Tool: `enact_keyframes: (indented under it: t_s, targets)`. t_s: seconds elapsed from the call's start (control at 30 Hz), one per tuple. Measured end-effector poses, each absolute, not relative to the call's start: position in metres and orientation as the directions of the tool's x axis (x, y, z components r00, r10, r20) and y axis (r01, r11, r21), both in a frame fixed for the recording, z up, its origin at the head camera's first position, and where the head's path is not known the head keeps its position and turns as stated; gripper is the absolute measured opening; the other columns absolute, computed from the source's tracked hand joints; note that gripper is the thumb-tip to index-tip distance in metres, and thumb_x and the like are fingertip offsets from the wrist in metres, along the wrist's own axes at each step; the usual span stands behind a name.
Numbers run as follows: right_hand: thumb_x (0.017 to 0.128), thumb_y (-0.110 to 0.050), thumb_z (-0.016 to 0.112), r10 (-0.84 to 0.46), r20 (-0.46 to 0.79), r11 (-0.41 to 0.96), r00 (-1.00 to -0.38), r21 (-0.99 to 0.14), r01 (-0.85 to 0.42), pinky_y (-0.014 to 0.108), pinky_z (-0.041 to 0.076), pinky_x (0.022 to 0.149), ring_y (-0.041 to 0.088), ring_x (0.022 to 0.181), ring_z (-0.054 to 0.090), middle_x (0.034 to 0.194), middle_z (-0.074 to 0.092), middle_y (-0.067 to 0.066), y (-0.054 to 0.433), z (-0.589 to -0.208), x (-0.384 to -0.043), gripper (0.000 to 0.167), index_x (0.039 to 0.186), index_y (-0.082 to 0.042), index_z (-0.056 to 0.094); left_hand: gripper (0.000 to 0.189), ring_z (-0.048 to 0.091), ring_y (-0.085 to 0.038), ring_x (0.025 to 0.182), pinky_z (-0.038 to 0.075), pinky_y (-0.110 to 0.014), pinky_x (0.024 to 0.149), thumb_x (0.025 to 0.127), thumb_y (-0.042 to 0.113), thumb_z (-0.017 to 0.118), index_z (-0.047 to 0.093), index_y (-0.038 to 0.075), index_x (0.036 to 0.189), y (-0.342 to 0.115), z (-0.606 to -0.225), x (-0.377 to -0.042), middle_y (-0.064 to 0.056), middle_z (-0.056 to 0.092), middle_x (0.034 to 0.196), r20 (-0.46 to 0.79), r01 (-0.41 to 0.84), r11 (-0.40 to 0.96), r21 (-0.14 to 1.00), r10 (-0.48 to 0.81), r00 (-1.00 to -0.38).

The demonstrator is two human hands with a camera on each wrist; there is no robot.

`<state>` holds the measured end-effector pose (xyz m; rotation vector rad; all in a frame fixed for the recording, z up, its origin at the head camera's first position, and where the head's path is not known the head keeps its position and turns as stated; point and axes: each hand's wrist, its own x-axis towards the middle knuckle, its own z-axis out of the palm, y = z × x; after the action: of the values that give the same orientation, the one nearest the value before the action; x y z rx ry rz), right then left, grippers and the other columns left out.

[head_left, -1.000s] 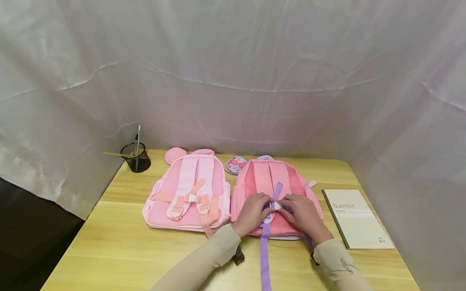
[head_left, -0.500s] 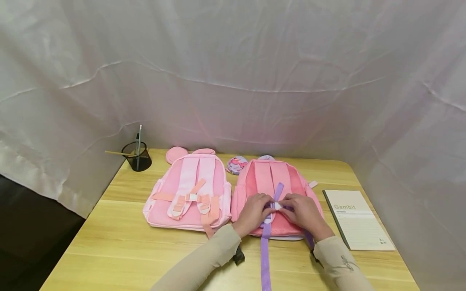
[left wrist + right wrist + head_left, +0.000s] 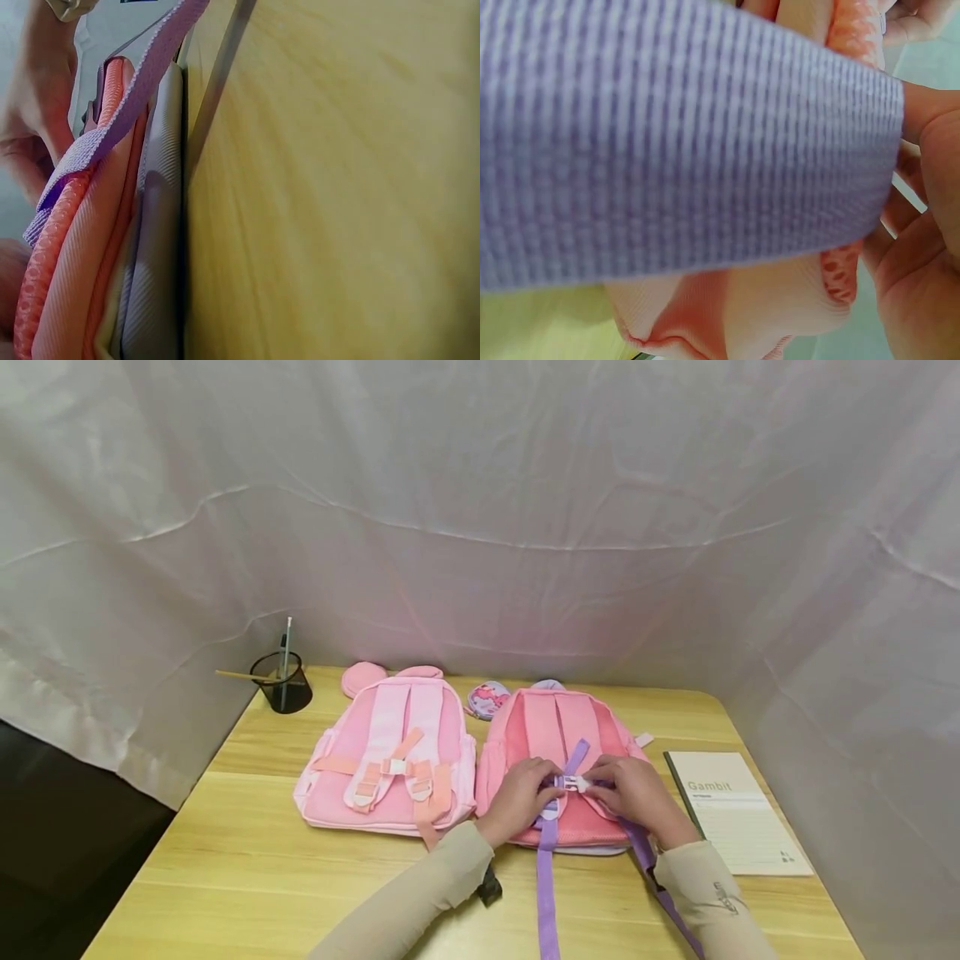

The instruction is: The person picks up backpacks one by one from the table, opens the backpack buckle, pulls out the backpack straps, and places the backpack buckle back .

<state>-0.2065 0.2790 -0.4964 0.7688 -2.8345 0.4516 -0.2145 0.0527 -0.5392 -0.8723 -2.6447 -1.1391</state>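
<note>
A coral pink backpack (image 3: 517,727) with purple straps lies back side up on the table. Over its lower middle, both hands meet at a white plastic buckle (image 3: 574,783). My left hand (image 3: 519,800) pinches the buckle's left half, and my right hand (image 3: 637,797) pinches its right half. Prongs show between the halves; whether their tips still sit inside cannot be seen. One purple strap (image 3: 547,893) trails toward the front edge, another (image 3: 660,889) runs under the right forearm. In the right wrist view, a wide purple strap (image 3: 690,150) hides much of the bag.
A light pink backpack (image 3: 442,718) with its orange straps buckled lies touching on the left. A black mesh pen holder (image 3: 288,697) stands at the back left. A notebook (image 3: 738,827) lies on the right. A small round pouch (image 3: 489,700) sits behind the bags.
My right hand has shifted slightly right, and the buckle's halves have drawn apart with prongs now showing. The right purple strap now reaches farther down past the right sleeve. The left hand stays put.
</note>
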Motion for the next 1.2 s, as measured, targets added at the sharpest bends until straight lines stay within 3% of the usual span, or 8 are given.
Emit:
enact_keyframes:
  t_s: [0.73,0.97,1.2]
  targets:
    - [0.082,-0.023,0.089,-0.389,0.265,0.824,-0.882,-0.328,-0.461,0.038,0.057,0.074,0.014,0.081,0.068,0.096,0.076,-0.002,0.283,-0.493,-0.202,0.023,0.101,-0.015,0.081,0.019,0.061,-0.008,0.090,0.050,-0.020,0.081,0.101,0.025,0.068,0.068,0.014,0.116,0.051,-0.540,-0.215,0.002,0.069,0.103,0.360,0.559,0.529,0.639,0.436,-0.825]
    - [0.080,-0.022,0.091,-0.358,0.272,0.838,-0.893,-0.329,-0.436,0.033,0.052,0.071,0.014,0.077,0.058,0.093,0.070,0.000,0.286,-0.493,-0.199,0.026,0.101,-0.015,0.079,0.016,0.058,-0.004,0.082,0.048,-0.017,0.073,0.099,0.024,0.071,0.069,0.014,0.112,0.050,-0.539,-0.215,0.003,0.068,0.094,0.342,0.530,0.525,0.666,0.418,-0.842]
    - [0.085,-0.018,0.086,-0.305,0.242,0.827,-0.921,-0.413,-0.382,0.040,0.054,0.078,0.018,0.084,0.061,0.097,0.068,0.002,0.289,-0.497,-0.197,0.024,0.104,-0.014,0.073,0.017,0.061,-0.003,0.075,0.048,-0.015,0.067,0.092,0.024,0.077,0.069,0.013,0.103,0.050,-0.537,-0.216,0.002,0.071,0.087,0.366,0.520,0.544,0.659,0.373,-0.853]
